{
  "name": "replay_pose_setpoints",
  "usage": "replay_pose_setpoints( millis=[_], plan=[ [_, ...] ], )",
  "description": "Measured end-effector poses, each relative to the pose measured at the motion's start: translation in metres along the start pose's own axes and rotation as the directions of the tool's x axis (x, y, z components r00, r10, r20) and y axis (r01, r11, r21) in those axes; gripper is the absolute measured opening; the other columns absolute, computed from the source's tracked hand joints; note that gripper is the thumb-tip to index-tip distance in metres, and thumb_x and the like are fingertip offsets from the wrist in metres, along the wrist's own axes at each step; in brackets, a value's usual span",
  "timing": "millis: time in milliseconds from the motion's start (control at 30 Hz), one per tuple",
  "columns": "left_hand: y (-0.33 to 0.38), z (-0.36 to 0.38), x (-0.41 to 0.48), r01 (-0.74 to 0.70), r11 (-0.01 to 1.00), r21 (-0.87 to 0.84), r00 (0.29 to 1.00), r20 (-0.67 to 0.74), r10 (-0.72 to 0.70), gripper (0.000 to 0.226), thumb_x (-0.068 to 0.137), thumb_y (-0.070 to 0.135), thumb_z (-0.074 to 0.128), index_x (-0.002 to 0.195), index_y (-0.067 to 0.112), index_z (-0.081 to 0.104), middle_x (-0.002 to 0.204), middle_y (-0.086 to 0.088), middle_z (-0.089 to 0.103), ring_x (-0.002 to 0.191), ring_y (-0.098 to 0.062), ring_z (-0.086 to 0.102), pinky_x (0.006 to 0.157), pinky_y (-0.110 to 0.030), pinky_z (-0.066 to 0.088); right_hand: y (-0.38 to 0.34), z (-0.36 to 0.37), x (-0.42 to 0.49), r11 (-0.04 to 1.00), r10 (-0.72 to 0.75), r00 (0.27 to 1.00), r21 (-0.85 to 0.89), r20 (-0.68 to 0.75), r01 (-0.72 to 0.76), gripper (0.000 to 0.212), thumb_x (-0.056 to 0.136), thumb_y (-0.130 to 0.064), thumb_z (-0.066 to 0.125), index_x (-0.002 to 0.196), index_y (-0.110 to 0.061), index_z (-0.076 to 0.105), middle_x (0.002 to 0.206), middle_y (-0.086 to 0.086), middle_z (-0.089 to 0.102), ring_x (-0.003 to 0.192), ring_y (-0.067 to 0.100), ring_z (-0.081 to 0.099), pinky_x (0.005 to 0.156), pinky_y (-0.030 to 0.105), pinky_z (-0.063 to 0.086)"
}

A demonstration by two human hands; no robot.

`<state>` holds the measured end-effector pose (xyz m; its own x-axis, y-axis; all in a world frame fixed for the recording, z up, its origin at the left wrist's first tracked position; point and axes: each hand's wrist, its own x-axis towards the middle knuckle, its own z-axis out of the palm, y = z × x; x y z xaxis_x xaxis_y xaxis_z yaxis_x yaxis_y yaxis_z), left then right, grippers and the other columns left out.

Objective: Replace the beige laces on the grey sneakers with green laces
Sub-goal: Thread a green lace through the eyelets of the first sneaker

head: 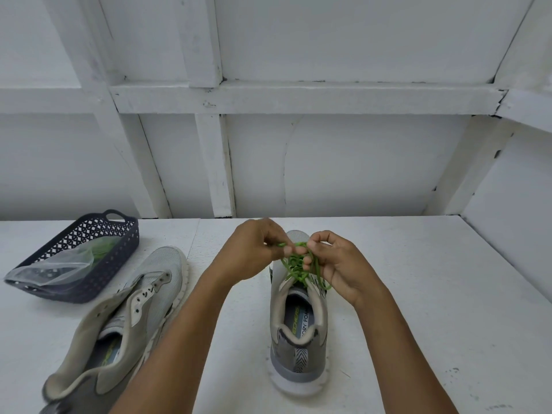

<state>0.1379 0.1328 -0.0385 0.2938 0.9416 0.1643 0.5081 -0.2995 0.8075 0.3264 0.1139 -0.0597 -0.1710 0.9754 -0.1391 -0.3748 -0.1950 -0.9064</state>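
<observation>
The left hand [257, 246] and right hand [339, 264] met over the front of a sneaker [298, 330] standing mid-table [418, 294], each pinching the green lace [294, 262] with curled fingers. The other sneaker [134, 309] lay unlaced near a basket [98, 282].

Two bare forearms run up from the lower edge of the frame, uncovered along their whole visible length. They end near the centre in a bare left hand [254, 249] and bare right hand [337, 264], fingers [288, 250] with short nails.
</observation>
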Motion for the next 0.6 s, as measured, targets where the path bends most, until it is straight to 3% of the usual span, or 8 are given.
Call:
replay_pose_setpoints(
  millis=[67,167,300,400,467,533,600],
  plan=[
    [0.001,0.007,0.002,-0.157,0.957,0.245,0.967,-0.158,0.199,0.013,0.081,0.008,0.079,0.091,0.016,0.081,0.091,0.007,0.063,0.074,-0.005,0.055,0.069,-0.007,0.042,-0.002,0.005,0.001,0.998,0.029,0.999,0.057,-0.031,-0.027,0.009,0.098,-0.011,0.053,0.093,-0.004,0.054,0.075,0.018,0.068,0.058,0.020,0.061,0.056,0.029,0.056],
    [-0.002,0.021,0.001,-0.390,0.823,0.414,0.816,-0.259,0.517,0.011,0.079,0.003,0.074,0.086,0.011,0.078,0.086,0.001,0.064,0.070,-0.007,0.053,0.064,-0.010,0.040,-0.007,0.010,0.003,0.992,0.121,0.992,-0.036,-0.028,-0.122,0.028,0.100,-0.028,0.053,0.098,-0.002,0.063,0.076,0.016,0.068,0.058,0.021,0.060,0.056,0.031,0.053],
    [0.001,0.029,-0.001,-0.447,0.766,0.463,0.720,-0.322,0.615,0.007,0.079,0.001,0.072,0.083,0.007,0.074,0.086,-0.002,0.067,0.069,-0.015,0.059,0.060,-0.023,0.046,-0.009,0.008,0.004,0.991,0.124,0.991,-0.059,0.041,-0.122,0.023,0.091,-0.027,0.061,0.094,-0.004,0.065,0.077,0.010,0.064,0.061,0.018,0.056,0.057,0.029,0.050],
    [0.004,0.029,-0.003,-0.451,0.847,0.279,0.746,-0.402,0.530,0.004,0.079,0.009,0.079,0.081,0.009,0.075,0.082,0.001,0.068,0.070,-0.009,0.061,0.064,-0.019,0.050,-0.011,0.006,0.005,0.999,-0.023,0.998,-0.039,-0.053,0.020,0.016,0.089,-0.023,0.062,0.086,-0.008,0.063,0.078,0.007,0.067,0.066,0.016,0.062,0.064,0.030,0.055],
    [0.005,0.028,-0.008,-0.350,0.937,0.007,0.832,-0.458,0.314,0.008,0.079,0.015,0.081,0.076,0.018,0.074,0.077,0.008,0.069,0.072,-0.005,0.063,0.066,-0.016,0.049,-0.011,0.004,0.007,0.994,-0.092,0.988,-0.065,-0.121,0.084,0.019,0.094,-0.023,0.061,0.082,-0.009,0.065,0.076,0.006,0.068,0.070,0.016,0.065,0.068,0.033,0.057],
    [-0.003,0.026,-0.014,-0.197,0.955,-0.223,0.905,-0.416,0.090,0.012,0.080,0.024,0.080,0.073,0.021,0.071,0.074,0.009,0.068,0.068,-0.003,0.061,0.066,-0.018,0.048,-0.008,0.000,0.008,0.994,-0.104,0.976,-0.048,-0.190,0.096,0.023,0.096,-0.024,0.060,0.080,-0.008,0.064,0.073,0.005,0.065,0.070,0.016,0.065,0.068,0.034,0.059],
    [-0.018,0.022,-0.021,-0.116,0.927,-0.358,0.944,-0.330,-0.010,0.024,0.080,0.037,0.077,0.073,0.015,0.070,0.077,0.007,0.071,0.072,-0.010,0.063,0.072,-0.030,0.050,-0.004,-0.008,0.009,0.997,-0.075,0.962,-0.013,-0.264,0.074,0.026,0.097,-0.024,0.058,0.078,-0.007,0.061,0.069,0.006,0.062,0.069,0.018,0.064,0.063,0.032,0.060]
  ],
)
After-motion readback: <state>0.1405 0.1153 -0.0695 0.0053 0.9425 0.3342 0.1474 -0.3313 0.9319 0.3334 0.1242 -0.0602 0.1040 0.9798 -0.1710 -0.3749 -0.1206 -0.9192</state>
